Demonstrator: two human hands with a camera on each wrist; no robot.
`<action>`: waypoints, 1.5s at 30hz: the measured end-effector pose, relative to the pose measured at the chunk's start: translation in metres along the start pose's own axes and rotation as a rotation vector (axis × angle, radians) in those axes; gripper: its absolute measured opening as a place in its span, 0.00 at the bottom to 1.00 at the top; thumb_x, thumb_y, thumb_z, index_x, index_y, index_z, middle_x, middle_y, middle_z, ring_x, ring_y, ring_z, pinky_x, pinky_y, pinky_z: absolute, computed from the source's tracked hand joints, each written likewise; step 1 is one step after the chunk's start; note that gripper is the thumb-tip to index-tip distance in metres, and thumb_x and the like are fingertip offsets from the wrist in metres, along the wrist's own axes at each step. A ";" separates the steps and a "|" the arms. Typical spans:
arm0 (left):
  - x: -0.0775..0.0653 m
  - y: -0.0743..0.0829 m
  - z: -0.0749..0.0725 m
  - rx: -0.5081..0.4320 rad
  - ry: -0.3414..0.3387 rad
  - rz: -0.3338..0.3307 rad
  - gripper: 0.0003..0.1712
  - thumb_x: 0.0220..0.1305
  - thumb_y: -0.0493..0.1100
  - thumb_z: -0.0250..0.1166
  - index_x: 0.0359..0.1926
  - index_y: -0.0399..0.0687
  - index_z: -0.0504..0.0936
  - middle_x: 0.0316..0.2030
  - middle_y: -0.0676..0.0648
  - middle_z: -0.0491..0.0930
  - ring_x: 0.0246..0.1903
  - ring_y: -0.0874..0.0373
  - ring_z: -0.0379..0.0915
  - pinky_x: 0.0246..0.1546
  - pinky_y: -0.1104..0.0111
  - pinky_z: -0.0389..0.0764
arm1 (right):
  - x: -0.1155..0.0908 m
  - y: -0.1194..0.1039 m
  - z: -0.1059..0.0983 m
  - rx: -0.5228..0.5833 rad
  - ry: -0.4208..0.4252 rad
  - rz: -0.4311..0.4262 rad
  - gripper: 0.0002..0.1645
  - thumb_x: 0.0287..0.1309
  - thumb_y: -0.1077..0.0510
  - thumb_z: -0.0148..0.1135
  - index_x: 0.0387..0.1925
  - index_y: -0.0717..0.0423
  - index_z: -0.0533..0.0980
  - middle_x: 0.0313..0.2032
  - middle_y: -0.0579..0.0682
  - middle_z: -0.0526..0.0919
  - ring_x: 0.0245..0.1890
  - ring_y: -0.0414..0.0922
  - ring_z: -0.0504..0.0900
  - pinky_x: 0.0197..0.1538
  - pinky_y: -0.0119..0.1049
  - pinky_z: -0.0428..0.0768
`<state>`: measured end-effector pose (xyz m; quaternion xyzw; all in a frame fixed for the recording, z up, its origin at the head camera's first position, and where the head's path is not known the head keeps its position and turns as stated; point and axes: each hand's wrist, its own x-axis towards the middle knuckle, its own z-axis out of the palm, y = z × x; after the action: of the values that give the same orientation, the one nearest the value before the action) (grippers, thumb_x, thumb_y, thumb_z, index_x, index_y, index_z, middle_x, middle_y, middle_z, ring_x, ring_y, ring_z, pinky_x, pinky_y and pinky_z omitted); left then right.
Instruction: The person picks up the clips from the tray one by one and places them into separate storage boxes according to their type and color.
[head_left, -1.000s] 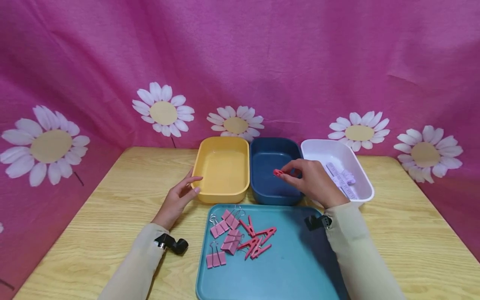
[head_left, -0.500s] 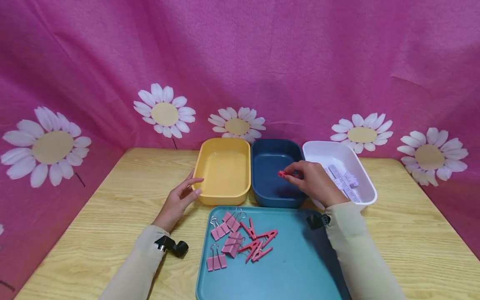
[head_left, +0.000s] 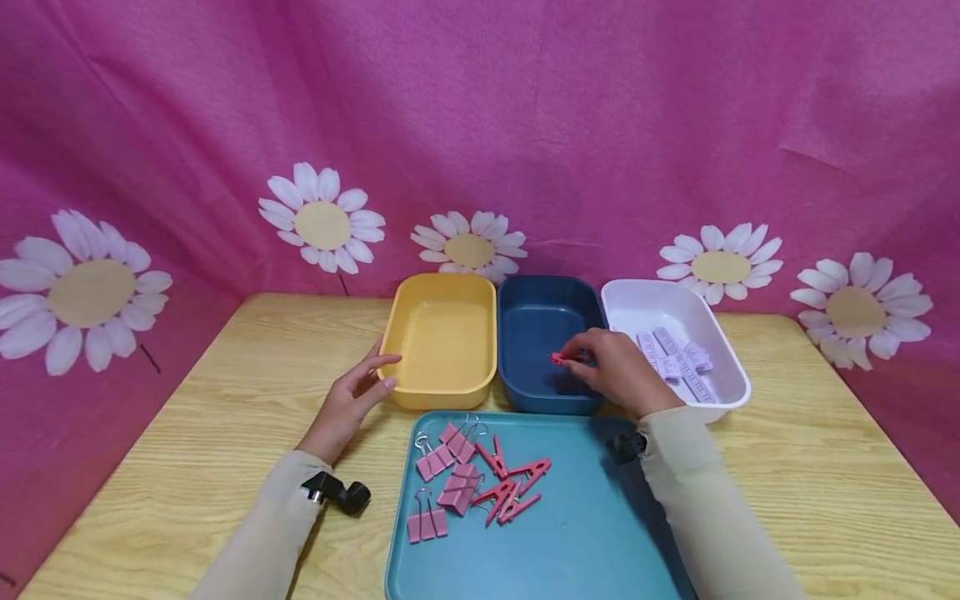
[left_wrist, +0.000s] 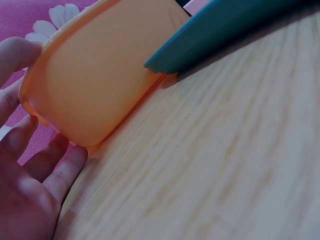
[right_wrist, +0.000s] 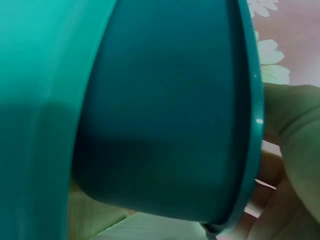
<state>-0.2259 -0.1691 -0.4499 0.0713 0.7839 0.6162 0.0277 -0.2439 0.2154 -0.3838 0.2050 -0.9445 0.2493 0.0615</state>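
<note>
My right hand point(head_left: 618, 371) pinches a small red clothespin point(head_left: 558, 358) between thumb and fingers, low over the navy bin point(head_left: 551, 400). In the right wrist view the same hand point(right_wrist: 280, 195) shows behind the bin's rim point(right_wrist: 256, 120), and the clothespin is hidden. At the left side of the yellow bin point(head_left: 442, 398), the fingertips of my left hand point(head_left: 348, 408) touch the rim and outer wall, loosely spread. The left wrist view shows these fingers point(left_wrist: 65, 172) against the yellow bin point(left_wrist: 100, 65). Several more red clothespins point(head_left: 513, 490) lie on the teal tray point(head_left: 585, 533).
Several pink binder clips point(head_left: 459, 487) lie on the tray's left, beside the clothespins. A white bin point(head_left: 738, 383) to the right of the navy one holds pale purple measuring tapes point(head_left: 678, 362). A pink floral cloth point(head_left: 570, 150) hangs behind the wooden table point(head_left: 172, 492).
My right hand has lowered slightly into the navy bin with the clothespin still pinched. The left hand has stayed at the yellow bin. The whole view has shifted a little.
</note>
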 end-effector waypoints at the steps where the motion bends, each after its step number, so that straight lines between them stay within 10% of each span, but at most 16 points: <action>1: 0.000 0.000 0.000 -0.005 -0.001 0.004 0.27 0.64 0.60 0.62 0.62 0.63 0.74 0.73 0.66 0.48 0.73 0.58 0.42 0.70 0.54 0.54 | 0.000 0.000 0.000 -0.004 0.002 -0.005 0.13 0.54 0.59 0.71 0.43 0.56 0.84 0.37 0.52 0.83 0.36 0.47 0.79 0.42 0.44 0.82; 45: 0.001 0.002 0.001 -0.005 0.006 -0.013 0.25 0.65 0.57 0.62 0.62 0.62 0.74 0.75 0.61 0.46 0.73 0.56 0.42 0.68 0.54 0.58 | -0.001 -0.006 0.009 -0.157 -0.080 0.088 0.15 0.55 0.58 0.69 0.45 0.58 0.83 0.42 0.56 0.81 0.42 0.51 0.79 0.48 0.49 0.81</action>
<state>-0.2269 -0.1678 -0.4486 0.0645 0.7828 0.6183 0.0295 -0.2411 0.2067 -0.3895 0.1677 -0.9709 0.1686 0.0287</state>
